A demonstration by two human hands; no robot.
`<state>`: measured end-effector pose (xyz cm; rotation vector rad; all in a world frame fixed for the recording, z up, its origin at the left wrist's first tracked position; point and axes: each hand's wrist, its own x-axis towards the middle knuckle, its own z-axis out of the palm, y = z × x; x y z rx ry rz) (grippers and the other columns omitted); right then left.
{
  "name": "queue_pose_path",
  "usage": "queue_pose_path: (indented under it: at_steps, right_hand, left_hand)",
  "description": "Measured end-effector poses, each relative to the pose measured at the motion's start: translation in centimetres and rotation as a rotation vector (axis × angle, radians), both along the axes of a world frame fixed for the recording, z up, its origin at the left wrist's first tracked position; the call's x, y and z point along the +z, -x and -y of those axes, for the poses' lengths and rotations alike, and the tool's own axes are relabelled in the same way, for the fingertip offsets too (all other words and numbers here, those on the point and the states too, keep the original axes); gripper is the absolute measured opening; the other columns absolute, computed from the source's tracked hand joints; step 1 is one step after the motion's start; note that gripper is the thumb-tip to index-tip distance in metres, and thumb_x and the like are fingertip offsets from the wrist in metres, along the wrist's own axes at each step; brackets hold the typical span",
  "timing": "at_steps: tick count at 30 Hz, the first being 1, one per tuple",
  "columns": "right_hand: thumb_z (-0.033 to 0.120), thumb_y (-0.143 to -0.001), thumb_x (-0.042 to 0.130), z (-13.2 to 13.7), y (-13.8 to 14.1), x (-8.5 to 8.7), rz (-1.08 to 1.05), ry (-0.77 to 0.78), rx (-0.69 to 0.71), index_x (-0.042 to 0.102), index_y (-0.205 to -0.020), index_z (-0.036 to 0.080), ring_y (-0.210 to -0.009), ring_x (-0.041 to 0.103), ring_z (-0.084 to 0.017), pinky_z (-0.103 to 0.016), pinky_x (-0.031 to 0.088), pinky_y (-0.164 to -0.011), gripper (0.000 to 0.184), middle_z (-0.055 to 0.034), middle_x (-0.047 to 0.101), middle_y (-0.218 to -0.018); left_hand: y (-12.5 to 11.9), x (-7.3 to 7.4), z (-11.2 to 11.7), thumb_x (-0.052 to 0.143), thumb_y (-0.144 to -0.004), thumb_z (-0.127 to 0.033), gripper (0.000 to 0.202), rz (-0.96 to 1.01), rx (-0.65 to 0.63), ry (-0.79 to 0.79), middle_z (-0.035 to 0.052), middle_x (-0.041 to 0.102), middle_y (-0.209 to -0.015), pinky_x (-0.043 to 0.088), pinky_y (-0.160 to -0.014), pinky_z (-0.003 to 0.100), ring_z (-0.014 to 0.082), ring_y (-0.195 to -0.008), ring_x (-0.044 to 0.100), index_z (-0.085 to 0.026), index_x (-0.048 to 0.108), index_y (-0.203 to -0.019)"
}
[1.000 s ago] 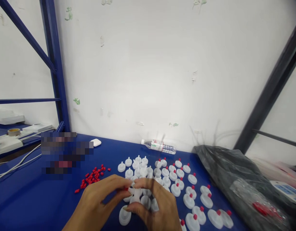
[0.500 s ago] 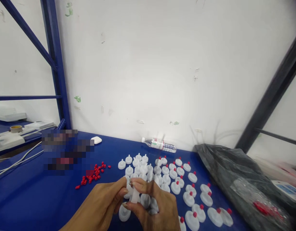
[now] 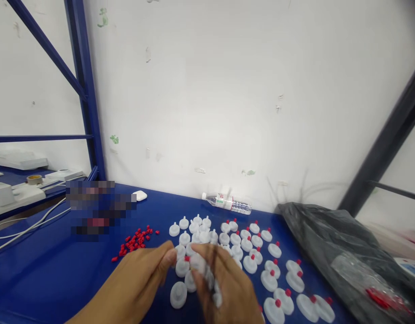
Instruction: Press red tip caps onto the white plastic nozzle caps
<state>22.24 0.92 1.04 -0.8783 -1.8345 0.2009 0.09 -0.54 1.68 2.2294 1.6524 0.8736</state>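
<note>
My right hand [image 3: 229, 285], smeared by motion, is closed around a translucent white spouted lid [image 3: 198, 263]. A red cap [image 3: 187, 258] shows at the left edge of that lid; whether it sits on its spout I cannot tell. To the left, my left hand [image 3: 148, 276] is apart from the lid, thumb and fingers pressed together; anything between them is hidden. Beyond and between my hands stand several white spouted lids [image 3: 174, 230] without caps. A pile of small red caps [image 3: 135, 240] lies left of them. On the right are several lids with red caps on their spouts [image 3: 268, 280].
A clear water bottle [image 3: 227, 203] lies near the wall on the blue table [image 3: 35, 274]. A black plastic bag [image 3: 312, 238] covers the right side, with a clear bag of red pieces [image 3: 383, 297] on it. Cables [image 3: 42, 220] run along the left, beside a white object [image 3: 140, 195].
My hands have moved apart; both held the white lid, and now only the right does. The lid has turned, and red shows beside it. The view has shifted slightly left.
</note>
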Motion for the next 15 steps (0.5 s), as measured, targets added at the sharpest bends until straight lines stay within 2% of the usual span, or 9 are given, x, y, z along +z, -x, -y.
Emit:
queue_pose_path:
  at_steps: [2,4,5,7,10,12,15]
  right_hand:
    - [0.034,-0.102,0.056,-0.4,-2.6,1.2,0.072,-0.061,-0.094,0.067,-0.122,0.039,-0.106,0.079,-0.021,-0.029,0.065,-0.092,0.023,0.0041,0.080,-0.117]
    - [0.036,-0.099,0.063,-0.7,-5.4,2.2,0.192,-0.116,-0.175,0.067,-0.116,0.036,-0.092,0.081,-0.020,-0.024,0.066,-0.080,0.017,0.0052,0.082,-0.106]
    - [0.038,-0.100,0.062,-0.8,-6.5,2.6,0.230,-0.097,-0.235,0.068,-0.113,0.036,-0.089,0.082,-0.021,-0.026,0.066,-0.077,0.014,0.0055,0.083,-0.103]
    - [0.045,-0.102,0.057,-0.7,-8.2,3.0,0.288,-0.011,-0.344,0.067,-0.108,0.036,-0.081,0.081,-0.023,-0.030,0.066,-0.070,0.015,0.0055,0.083,-0.099]
    - [0.051,-0.104,0.050,-0.7,-9.2,2.9,0.338,0.120,-0.448,0.065,-0.102,0.035,-0.074,0.080,-0.024,-0.034,0.062,-0.056,0.021,0.0050,0.081,-0.096]
    - [0.050,-0.102,0.052,-0.9,-9.6,2.6,0.362,0.090,-0.428,0.065,-0.100,0.035,-0.082,0.081,-0.024,-0.032,0.062,-0.056,0.020,0.0043,0.081,-0.100]
    - [0.051,-0.100,0.058,-1.6,-10.3,2.3,0.365,-0.025,-0.368,0.069,-0.097,0.036,-0.097,0.080,-0.022,-0.030,0.066,-0.073,0.019,0.0039,0.080,-0.108]
  left_hand:
    - [0.9,1.3,-0.6,0.026,-0.111,-0.050,0.040,-0.104,0.142,0.099,-0.0023,0.069,-0.081,0.045,-0.072,0.037,0.0234,-0.075,0.068,-0.031,0.058,-0.099]
    - [2.1,2.2,-1.3,0.037,-0.109,-0.044,0.028,-0.155,0.250,0.132,0.0018,0.074,-0.093,0.046,-0.079,0.040,0.0283,-0.090,0.072,-0.029,0.057,-0.120]
    - [2.7,2.3,-1.8,0.041,-0.107,-0.041,0.028,-0.174,0.279,0.141,0.0044,0.075,-0.098,0.047,-0.082,0.040,0.0300,-0.095,0.073,-0.027,0.056,-0.125]
    - [3.7,2.2,-2.4,0.042,-0.105,-0.037,0.029,-0.215,0.312,0.143,0.0087,0.077,-0.103,0.046,-0.082,0.041,0.0323,-0.099,0.073,-0.024,0.058,-0.125]
    - [4.7,1.3,-3.0,0.035,-0.105,-0.033,0.034,-0.304,0.359,0.148,0.0119,0.078,-0.100,0.044,-0.075,0.040,0.0344,-0.094,0.074,-0.023,0.061,-0.124]
    - [5.1,0.9,-3.0,0.033,-0.104,-0.031,0.037,-0.358,0.386,0.148,0.0134,0.077,-0.097,0.042,-0.072,0.039,0.0357,-0.090,0.074,-0.021,0.062,-0.125]
    - [5.6,0.9,-2.8,0.034,-0.104,-0.031,0.035,-0.402,0.392,0.130,0.0099,0.075,-0.089,0.039,-0.070,0.037,0.0330,-0.085,0.073,-0.022,0.064,-0.120]
